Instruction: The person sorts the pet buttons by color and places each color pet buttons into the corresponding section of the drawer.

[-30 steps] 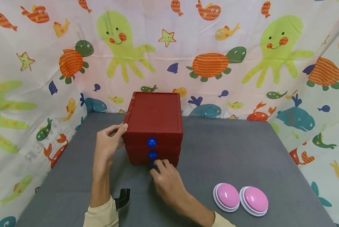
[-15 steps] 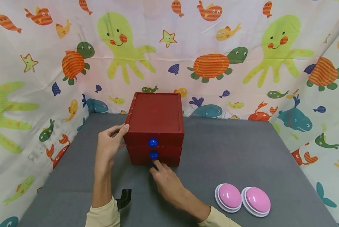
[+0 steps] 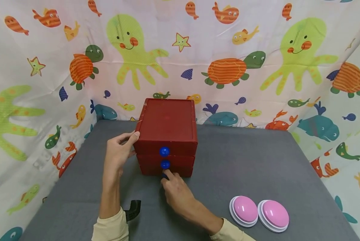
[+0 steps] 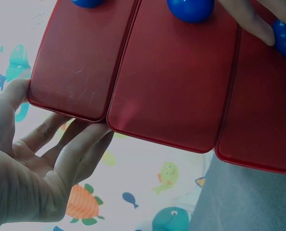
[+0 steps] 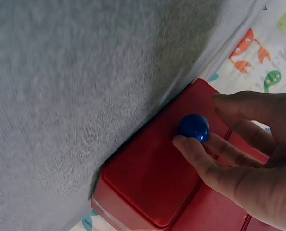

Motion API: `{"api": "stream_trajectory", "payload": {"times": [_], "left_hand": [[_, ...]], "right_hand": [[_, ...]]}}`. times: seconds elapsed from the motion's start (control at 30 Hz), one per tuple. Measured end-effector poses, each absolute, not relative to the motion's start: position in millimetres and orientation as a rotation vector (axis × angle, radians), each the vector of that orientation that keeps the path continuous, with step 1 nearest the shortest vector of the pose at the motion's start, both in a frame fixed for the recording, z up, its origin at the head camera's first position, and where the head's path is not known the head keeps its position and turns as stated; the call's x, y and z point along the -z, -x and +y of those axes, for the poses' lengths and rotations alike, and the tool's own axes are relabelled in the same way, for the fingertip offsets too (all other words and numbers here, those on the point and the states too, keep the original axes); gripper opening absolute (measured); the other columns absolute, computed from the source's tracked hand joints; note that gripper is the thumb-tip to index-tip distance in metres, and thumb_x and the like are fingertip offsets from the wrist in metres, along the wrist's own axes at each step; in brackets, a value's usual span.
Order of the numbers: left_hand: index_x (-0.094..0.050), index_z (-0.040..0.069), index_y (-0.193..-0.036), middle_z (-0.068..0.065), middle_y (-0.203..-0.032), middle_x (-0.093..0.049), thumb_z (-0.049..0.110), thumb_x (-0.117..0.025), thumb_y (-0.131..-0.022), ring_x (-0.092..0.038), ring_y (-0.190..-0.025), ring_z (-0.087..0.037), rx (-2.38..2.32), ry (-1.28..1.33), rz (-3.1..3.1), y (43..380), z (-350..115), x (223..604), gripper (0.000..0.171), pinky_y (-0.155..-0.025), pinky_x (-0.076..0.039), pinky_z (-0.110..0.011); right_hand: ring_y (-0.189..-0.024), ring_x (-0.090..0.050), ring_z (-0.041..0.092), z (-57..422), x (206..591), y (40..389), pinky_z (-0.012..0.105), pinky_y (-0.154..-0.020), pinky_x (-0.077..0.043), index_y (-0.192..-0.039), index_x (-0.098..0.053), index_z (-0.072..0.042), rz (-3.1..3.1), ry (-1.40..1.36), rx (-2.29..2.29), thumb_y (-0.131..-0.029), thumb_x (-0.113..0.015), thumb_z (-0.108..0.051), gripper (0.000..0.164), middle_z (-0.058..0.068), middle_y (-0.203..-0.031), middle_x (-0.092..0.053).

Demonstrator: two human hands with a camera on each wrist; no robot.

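Observation:
A red chest of drawers (image 3: 167,122) stands on the grey table, its three blue knobs in a column down the front. With the thumb at its top left edge and the fingers along its side, my left hand (image 3: 119,150) grips it. At the bottom, my right hand (image 3: 180,194) has its fingertips at the lowest blue knob (image 5: 195,127). One fingertip touches the knob from below and another lies behind it in the right wrist view. The middle knob (image 3: 165,164) and top knob (image 3: 164,151) are untouched. All drawer fronts sit flush in the left wrist view.
Two pink push buttons on white bases, a left one (image 3: 245,209) and a right one (image 3: 275,213), stand at the right front of the grey tabletop (image 3: 237,157). Behind and beside the table hangs a sea-animal curtain (image 3: 192,30). A black bracket (image 3: 133,210) shows by the left sleeve.
The right hand's fingers have settled lower around the bottom knob, covering more of it. My left hand keeps its hold. The whole scene has drifted slightly to the right in the head view.

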State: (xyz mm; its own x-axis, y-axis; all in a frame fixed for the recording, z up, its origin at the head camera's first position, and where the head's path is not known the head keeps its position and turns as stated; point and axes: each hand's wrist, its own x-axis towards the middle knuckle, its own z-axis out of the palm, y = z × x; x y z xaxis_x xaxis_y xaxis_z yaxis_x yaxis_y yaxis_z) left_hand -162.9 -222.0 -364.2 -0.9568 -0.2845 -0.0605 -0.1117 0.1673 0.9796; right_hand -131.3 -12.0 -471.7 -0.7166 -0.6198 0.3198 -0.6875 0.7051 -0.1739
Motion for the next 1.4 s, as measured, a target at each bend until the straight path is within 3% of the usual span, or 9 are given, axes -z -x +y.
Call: {"api": "stream_trajectory", "payload": {"times": [0.4,0.87,1.4], "left_hand": [[-0.067,0.006,-0.138,-0.009,-0.154,-0.058,0.049,-0.067,-0.1,-0.059,-0.129,-0.031,1.899,-0.401,-2.288,164.8,-221.9,366.5,0.057,-0.1,-0.059,-0.048],[-0.066,0.008,-0.14,-0.011,-0.153,-0.058,0.047,-0.066,-0.101,-0.059,-0.129,-0.032,1.896,-0.386,-2.292,163.1,-222.6,366.0,0.056,-0.102,-0.058,-0.049],[-0.067,0.005,-0.138,-0.01,-0.152,-0.059,0.047,-0.066,-0.101,-0.06,-0.128,-0.031,1.897,-0.366,-2.295,161.7,-223.0,364.7,0.056,-0.102,-0.058,-0.049]], "right_hand": [[-0.086,-0.066,0.026,-4.7,467.8,104.1,0.029,-0.073,-0.063,-0.094,-0.077,-0.005,-2.643,-1.164,-0.417,-0.091,-0.076,-0.004,0.003,0.012,-0.128,-0.066],[-0.096,-0.065,0.02,1.7,454.1,79.1,0.028,-0.085,-0.062,-0.111,-0.079,-0.011,-2.855,-1.344,-0.341,-0.099,-0.073,-0.021,0.017,0.006,-0.135,-0.063],[-0.105,-0.064,0.019,4.9,454.1,68.7,0.032,-0.093,-0.061,-0.117,-0.075,-0.015,-2.913,-1.356,-0.448,-0.1,-0.072,-0.028,0.022,0.004,-0.141,-0.061]]}}
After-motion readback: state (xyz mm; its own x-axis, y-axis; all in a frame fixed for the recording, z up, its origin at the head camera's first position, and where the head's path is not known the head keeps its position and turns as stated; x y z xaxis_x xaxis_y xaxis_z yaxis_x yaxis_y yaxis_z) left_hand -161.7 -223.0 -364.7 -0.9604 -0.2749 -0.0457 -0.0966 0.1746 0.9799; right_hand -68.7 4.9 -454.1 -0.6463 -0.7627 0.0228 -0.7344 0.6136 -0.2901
